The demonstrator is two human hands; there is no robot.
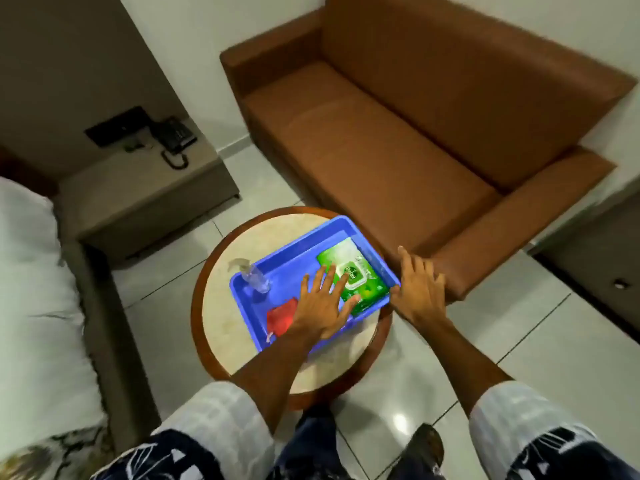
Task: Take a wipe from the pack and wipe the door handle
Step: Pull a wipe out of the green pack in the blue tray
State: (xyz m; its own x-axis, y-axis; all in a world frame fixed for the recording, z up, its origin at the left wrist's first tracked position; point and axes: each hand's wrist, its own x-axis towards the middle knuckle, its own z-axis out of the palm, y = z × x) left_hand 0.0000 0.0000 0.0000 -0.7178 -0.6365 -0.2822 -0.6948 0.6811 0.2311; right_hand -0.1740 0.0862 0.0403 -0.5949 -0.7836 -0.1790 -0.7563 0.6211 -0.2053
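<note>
Pack: a green wipe pack (353,275) lay flat in the right half of the tray, its white flap lid facing up near the middle of the pack.
Tray: a blue tray (287,261) sat on the table, turned at an angle, with one corner reaching toward the sofa.
Table: a small round table (225,306) with a pale top and a brown rim stood just beside the sofa's near arm.
Left hand: the left hand (323,308) was spread flat and wide over the tray, palm down, fingertips (355,299) lying on the near edge of the pack; it gripped nothing.
Right hand: the right hand (417,289) hovered with fingers loosely apart at the tray's right corner, just beside the pack and holding nothing; whether it touched the tray rim could not be told.
Bottle: a clear spray bottle (254,277) stood in the tray's left corner, well apart from the pack.
Cloth: a red cloth (280,318) lay in the near part of the tray, partly hidden under the left wrist.
Sofa: a brown sofa (415,133) filled the upper right of the view.
Nightstand: a nightstand (149,192) with a black phone (173,136) stood at the upper left, beside a bed (34,289).
</note>
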